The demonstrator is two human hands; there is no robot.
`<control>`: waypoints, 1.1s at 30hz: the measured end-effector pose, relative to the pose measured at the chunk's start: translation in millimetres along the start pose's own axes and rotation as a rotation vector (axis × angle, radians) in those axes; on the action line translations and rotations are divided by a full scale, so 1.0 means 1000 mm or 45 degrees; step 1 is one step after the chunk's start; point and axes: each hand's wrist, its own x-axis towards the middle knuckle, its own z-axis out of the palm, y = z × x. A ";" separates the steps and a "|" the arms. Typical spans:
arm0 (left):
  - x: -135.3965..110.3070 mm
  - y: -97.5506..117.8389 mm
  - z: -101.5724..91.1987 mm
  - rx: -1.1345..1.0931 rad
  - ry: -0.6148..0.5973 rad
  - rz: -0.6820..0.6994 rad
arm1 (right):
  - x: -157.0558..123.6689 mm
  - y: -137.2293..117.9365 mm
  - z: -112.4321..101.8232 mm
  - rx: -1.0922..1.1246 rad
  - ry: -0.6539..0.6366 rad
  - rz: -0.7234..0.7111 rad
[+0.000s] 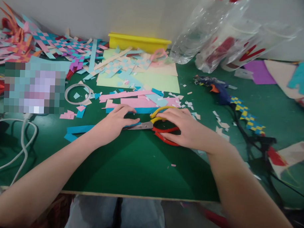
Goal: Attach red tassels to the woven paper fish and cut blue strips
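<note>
My right hand (185, 125) has its fingers around the scissors (163, 130), which have one yellow and one red handle. Their metal blades point left, toward my left hand (117, 121). A folded blue paper strip (83, 129) runs under that hand, and its end shows by my thumb, along the blades. The left hand pinches this strip low over the table; whether the blades have cut into it I cannot tell. Just beyond my fingers lie another blue strip (144, 110) and pink paper strips (132, 101).
The green table (145, 173) is strewn with paper scraps. A tape roll (78, 94) lies left, near a white cable (22, 139). Woven paper (62, 42) and a yellow tray (139, 42) are behind. Plastic-wrapped cups (254, 51) stand back right; a dark stand (246, 130) lies right.
</note>
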 end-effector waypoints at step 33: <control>-0.004 -0.012 -0.013 0.260 -0.084 0.175 | -0.010 0.018 -0.012 -0.020 0.022 0.058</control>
